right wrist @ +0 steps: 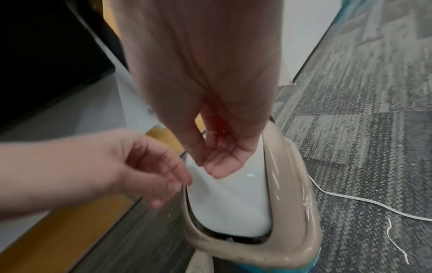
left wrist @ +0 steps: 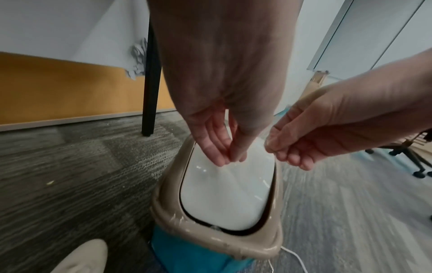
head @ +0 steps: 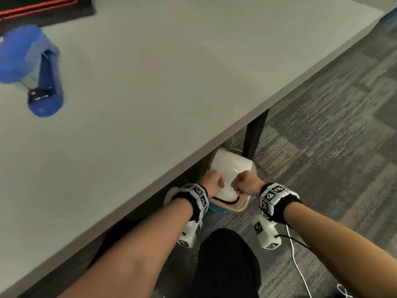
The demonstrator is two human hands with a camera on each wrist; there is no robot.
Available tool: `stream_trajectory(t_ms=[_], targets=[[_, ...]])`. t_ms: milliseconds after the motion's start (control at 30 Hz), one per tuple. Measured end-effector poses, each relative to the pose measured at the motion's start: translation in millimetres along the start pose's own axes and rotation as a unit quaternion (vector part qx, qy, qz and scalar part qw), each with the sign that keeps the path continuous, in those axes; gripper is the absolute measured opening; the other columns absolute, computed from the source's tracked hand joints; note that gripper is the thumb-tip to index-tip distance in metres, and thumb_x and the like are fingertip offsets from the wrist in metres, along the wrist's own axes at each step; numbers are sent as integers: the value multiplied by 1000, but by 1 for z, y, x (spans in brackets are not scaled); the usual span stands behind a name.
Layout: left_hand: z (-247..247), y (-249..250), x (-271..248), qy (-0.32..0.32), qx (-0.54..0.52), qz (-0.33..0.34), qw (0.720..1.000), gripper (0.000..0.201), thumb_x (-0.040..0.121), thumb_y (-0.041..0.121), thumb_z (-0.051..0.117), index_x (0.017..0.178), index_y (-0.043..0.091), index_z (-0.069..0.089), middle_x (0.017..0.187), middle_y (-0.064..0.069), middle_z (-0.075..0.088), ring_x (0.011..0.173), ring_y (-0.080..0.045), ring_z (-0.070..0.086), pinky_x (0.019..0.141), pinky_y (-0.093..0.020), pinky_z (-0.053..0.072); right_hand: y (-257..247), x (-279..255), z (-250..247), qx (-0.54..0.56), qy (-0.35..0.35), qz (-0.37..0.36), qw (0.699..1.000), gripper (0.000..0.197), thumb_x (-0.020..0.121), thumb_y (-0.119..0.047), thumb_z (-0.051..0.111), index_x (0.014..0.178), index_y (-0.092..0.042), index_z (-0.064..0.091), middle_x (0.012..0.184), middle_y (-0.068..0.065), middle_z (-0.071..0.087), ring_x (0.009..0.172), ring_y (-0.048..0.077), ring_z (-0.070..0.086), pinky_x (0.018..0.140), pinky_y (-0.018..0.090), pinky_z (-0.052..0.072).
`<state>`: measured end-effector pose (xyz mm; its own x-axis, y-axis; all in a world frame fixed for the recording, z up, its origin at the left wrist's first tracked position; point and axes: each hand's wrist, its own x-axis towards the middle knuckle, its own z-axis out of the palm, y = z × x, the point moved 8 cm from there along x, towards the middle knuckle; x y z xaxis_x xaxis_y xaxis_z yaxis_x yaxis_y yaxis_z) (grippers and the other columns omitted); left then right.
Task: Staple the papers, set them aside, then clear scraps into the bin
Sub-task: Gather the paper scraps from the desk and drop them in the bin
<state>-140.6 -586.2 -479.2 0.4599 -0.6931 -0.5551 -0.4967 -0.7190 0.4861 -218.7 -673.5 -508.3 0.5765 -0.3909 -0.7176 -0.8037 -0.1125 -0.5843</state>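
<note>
left hand (left wrist: 217,129): hanging right over the bin's white swing lid (left wrist: 224,194), fingertips bunched together pointing down. Could be pinching a tiny scrap, but nothing shows between them, so honestly can't tell whether it's gripping anything.
right hand (right wrist: 210,144): same deal just beside the left, fingers loosely curled over the far half of the lid. No scrap visible in it either.
bin (head: 238,208): tan rim, teal body, on the carpet tucked under the table edge, directly below both hands.
lid state: looks flapped shut, only a dark slit at the near end.
risk 1: if bits get let go now they'd probably land on the closed lid or the rim and slide onto the carpet, since nobody's pushing the flap in.
risk 2: small white flecks already sit on the rim (left wrist: 177,219) near the slit, easy to knock off.
risk 3: white cord (right wrist: 350,201) on the floor right of the bin, could snag a foot or wrist.
stapler (head: 44,82): blue, up on the table (head: 171,82), well away from the hands. Stapled papers aren't in view.
</note>
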Motion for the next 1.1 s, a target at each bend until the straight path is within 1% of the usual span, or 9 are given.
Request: stream_trajectory(t_ms=[100,200,333,467,567,800,933,1033,1100], targets=[[17,-12,23,14,37,-16,999,21,88,1,53,99,9,69,113,-11,65,108,-26,62,95,-35,50,7,18,15,-137,34,-38,989,18,87,-12,52,86,-1,66,82,15,69,77,27,62,77,35,52],[28,-18,38,20,60,-14,998,22,88,2,53,100,11,69,112,-10,66,106,-28,63,93,-37,51,7,28,24,-191,75,-70,976,26,92,-14,46,101,-1,66,105,17,69,100,31,63,84,33,46],[33,-22,50,7,77,-16,997,26,88,2,53,101,14,72,113,-11,69,106,-31,64,92,-39,52,8,40,31,-235,92,-99,962,25,91,-10,46,105,-6,66,107,14,69,100,31,63,82,34,47],[35,-29,56,-4,73,-27,997,34,91,2,50,113,18,71,117,-11,68,109,-31,63,95,-38,51,12,46,26,-249,108,-101,957,26,86,-6,48,96,-8,72,104,13,71,98,33,63,83,36,49],[32,-30,59,8,56,-24,998,35,90,-1,51,109,18,73,115,-10,69,108,-30,64,95,-37,52,11,51,22,-234,112,-106,960,25,85,-4,49,94,-5,72,103,15,71,98,33,62,86,38,50],[28,-19,56,14,76,-2,997,24,87,-5,51,96,8,69,111,-13,67,101,-32,64,84,-38,54,3,45,27,-264,115,-117,950,25,88,-10,50,109,-12,64,109,10,68,101,31,63,84,38,50],[25,-16,53,23,99,14,995,21,89,0,51,97,11,67,114,-10,62,104,-32,61,83,-38,49,4,45,28,-267,91,-107,953,36,86,-3,46,118,-13,59,116,11,66,108,31,60,92,39,48],[17,-11,46,38,98,25,994,20,87,-2,53,94,11,68,120,-8,53,108,-31,56,88,-36,44,2,40,29,-259,64,-115,957,42,84,-1,45,121,-15,60,121,9,65,113,29,58,97,39,46],[5,-4,39,54,95,29,994,19,87,0,56,95,12,69,120,-6,56,109,-28,58,89,-34,46,-4,34,24,-261,46,-111,958,44,84,0,44,123,-16,60,123,8,64,116,28,57,100,38,44]])
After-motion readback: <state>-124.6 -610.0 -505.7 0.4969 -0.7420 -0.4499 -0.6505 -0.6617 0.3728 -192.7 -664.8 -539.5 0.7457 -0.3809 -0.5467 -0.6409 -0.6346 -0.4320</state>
